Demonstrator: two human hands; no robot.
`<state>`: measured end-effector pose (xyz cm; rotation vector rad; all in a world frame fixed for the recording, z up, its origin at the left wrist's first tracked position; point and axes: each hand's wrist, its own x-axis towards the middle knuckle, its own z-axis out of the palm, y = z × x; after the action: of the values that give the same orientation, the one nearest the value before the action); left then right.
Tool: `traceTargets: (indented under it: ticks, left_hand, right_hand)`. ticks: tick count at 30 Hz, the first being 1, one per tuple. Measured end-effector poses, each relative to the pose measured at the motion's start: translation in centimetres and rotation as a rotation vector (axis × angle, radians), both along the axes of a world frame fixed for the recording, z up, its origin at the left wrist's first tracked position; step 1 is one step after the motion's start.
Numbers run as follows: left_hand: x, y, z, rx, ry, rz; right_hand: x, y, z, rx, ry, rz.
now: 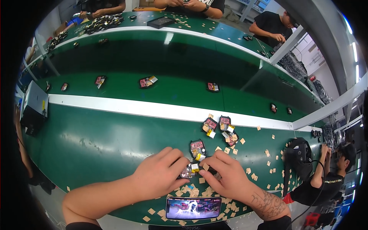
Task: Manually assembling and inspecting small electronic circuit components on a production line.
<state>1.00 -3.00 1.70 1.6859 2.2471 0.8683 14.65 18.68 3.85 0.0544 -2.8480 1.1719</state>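
My left hand (163,170) is closed on a small electronic device (188,171), an open casing with a circuit board and a silver battery with yellow tape. My right hand (228,174) pinches a small tan square pad (206,166) between thumb and index finger, just right of that battery. Directly beyond my fingers lies a second open device (197,147) with a red board and black casing. Loose tan pads (199,191) are scattered under and around my hands. A phone (193,208) with a lit screen lies nearest me.
Further open devices (210,124) sit by the white rail (161,109). Beyond it, more devices (147,81) are spaced along a green belt (122,86). A grey box (34,103) stands left, a black bag (299,157) right. Several people work around, one person (329,180) at right.
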Motion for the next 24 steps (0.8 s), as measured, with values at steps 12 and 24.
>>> traceTargets:
  ticks: [12,24]
  left_hand:
    - [-0.7,0.1,0.1,0.024,-0.079,-0.161]
    - [0.2,0.3,-0.4,0.124,-0.048,-0.148]
  right_hand:
    - [0.3,2.9,0.3,-0.196,-0.054,-0.299]
    - [-0.3,0.2,0.5,-0.170,-0.289,0.046]
